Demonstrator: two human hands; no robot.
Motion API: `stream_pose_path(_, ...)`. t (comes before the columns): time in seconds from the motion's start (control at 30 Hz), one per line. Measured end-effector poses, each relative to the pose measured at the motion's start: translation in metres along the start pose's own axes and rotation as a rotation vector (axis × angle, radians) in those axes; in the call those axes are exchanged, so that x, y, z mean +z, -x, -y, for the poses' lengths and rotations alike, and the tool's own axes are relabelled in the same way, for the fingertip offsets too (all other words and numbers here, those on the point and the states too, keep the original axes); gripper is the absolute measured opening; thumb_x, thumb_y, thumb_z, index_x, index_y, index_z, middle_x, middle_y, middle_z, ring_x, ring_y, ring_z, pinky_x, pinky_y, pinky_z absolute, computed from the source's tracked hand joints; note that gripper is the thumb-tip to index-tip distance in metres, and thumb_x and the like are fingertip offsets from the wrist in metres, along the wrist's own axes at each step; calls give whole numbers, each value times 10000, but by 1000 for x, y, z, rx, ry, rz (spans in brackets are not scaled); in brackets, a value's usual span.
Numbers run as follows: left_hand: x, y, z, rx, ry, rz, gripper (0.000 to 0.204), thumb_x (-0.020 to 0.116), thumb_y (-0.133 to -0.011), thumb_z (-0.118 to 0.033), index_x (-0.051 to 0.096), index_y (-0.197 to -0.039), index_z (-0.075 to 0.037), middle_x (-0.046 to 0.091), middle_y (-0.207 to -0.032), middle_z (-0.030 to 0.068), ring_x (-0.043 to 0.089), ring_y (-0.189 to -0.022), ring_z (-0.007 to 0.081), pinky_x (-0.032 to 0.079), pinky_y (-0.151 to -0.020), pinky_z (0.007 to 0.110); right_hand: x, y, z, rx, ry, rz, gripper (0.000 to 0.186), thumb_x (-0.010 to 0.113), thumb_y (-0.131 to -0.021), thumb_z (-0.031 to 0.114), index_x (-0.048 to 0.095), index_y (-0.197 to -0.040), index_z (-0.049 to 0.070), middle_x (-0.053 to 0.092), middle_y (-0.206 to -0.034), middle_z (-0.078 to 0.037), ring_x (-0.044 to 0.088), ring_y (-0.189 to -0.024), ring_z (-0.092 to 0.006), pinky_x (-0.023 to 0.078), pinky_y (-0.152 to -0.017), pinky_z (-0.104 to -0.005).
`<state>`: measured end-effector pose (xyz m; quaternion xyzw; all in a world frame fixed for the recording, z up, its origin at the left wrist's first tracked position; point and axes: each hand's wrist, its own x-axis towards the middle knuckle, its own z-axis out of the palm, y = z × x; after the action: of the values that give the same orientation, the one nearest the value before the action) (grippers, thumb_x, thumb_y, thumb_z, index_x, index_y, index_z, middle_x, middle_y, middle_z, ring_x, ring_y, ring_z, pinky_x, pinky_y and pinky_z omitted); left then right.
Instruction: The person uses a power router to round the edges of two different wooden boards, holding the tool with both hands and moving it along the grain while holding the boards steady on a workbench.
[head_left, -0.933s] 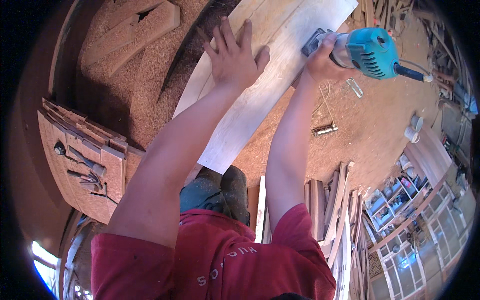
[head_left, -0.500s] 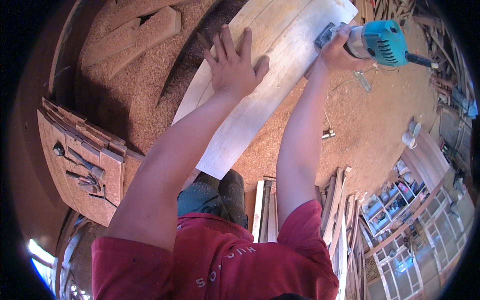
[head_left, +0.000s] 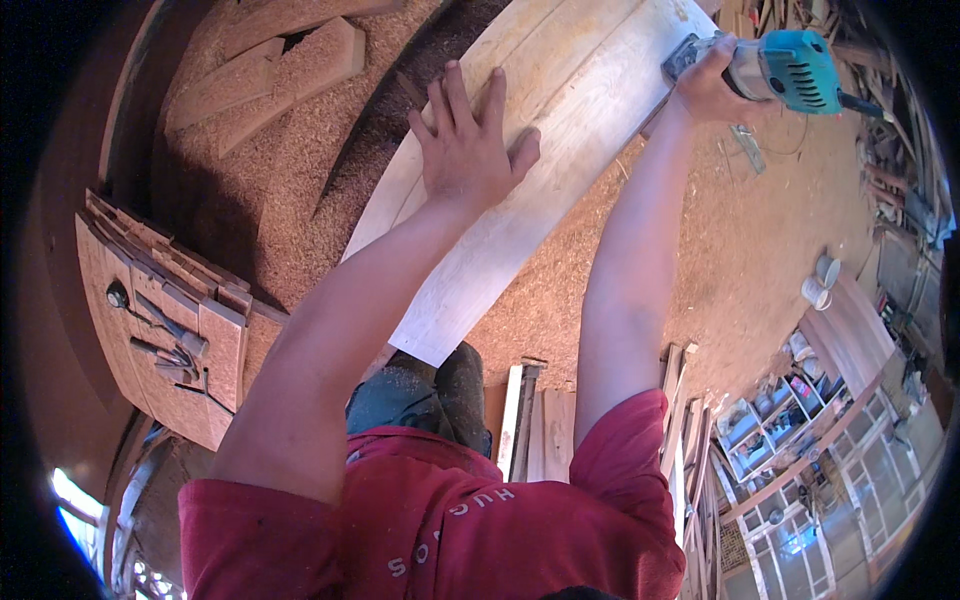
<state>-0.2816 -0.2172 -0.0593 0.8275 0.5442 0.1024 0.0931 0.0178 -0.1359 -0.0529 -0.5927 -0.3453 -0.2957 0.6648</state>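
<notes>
The teal router (head_left: 800,75) is at the far right of my reach, its dark base plate at the right edge of the pale wooden board (head_left: 575,140), near that board's far end. My right hand (head_left: 712,88) is wrapped around its metal barrel, low and close to the base, with the motor housing sticking out to the right and the black cord (head_left: 862,104) running off its end. I judge it a dense, stiff tool with much of its weight in the housing, so it would want to tip away from the base; the barrel, just above the plate, seems the surest place to hold it. Smooth metal with dust on it could turn slippery, so I would want a firm wrap.

My left hand (head_left: 468,150) is open, fingers spread, palm down on the board, left of the tool and gripping nothing. The board slants from near my legs to the far right. It looks flat and rigid, lighter than its length suggests, and not fragile in the middle; a broad palm suits it better than fingertips. Wood shavings cover the floor (head_left: 720,270) on the right.
</notes>
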Motion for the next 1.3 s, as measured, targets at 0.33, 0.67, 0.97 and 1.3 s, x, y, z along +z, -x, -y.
stream_pose_path(0.33, 0, 0, 0, -34, -24, 29, 848, 545, -928, -628, 338, -1609, -166, 198, -1634, 315, 291, -1453, 539, 277, -1068, 751, 29, -18, -21, 9, -20, -16, 910, 863, -717, 453, 490, -1307, -132, 695, -1058, -224, 714, -886, -343, 586, -769, -414)
stream_pose_path(0.67, -3, -3, 0, -50, -42, 88, 877, 524, -928, -653, 287, -1631, -186, 151, -1645, 313, 299, -1443, 553, 258, -1084, 751, 47, -30, -46, 29, -18, -8, 919, 868, -716, 503, 488, -1269, -125, 670, -1072, -235, 721, -894, -360, 599, -732, -414)
stream_pose_path(0.97, 1, -3, -5, -17, -28, 21, 860, 520, -936, -645, 306, -1626, -179, 182, -1632, 331, 334, -1420, 568, 278, -1063, 763, 57, -65, -76, 59, 175, 25, 1088, 865, -644, 600, 458, -1339, -131, 626, -1161, -266, 648, -1051, -418, 505, -924, -526)
stream_pose_path(1.3, 9, 0, 2, 15, 1, -120, 717, 537, -978, -537, 401, -1569, -154, 294, -1580, 334, 365, -1404, 551, 295, -1054, 756, -97, 60, 122, 366, -83, 225, 901, 881, -785, 323, 406, -1437, -78, 596, -1324, -224, 585, -1232, -316, 437, -1114, -480)
